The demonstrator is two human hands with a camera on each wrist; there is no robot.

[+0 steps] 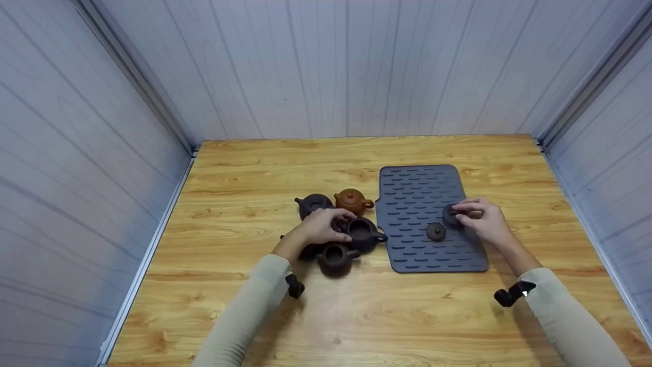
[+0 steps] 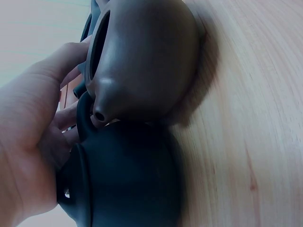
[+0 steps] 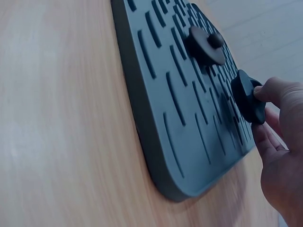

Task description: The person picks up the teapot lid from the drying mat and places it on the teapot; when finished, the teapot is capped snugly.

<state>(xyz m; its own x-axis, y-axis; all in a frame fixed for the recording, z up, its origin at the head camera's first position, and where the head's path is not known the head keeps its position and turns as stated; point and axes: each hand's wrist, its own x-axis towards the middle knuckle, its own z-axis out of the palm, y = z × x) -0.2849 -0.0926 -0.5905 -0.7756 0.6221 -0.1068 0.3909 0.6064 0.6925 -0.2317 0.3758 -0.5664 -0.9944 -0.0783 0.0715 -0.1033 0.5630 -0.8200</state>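
Head view: right hand (image 1: 484,220) pinched a dark lid (image 1: 448,216) over the mat (image 1: 415,193), right of centre, near a brown lid (image 1: 436,232); left hand (image 1: 323,226) lay among teapots (image 1: 315,204), centre.

Left wrist view: fingers partly hidden behind a brown teapot (image 2: 147,56); grip not tellable.

Right wrist view: lid tilted, at right. Judged step: lid handling; next move called for a steady pinch.

No text, label, brand, number or sign can be read anywhere in the head view, the left wrist view or the right wrist view
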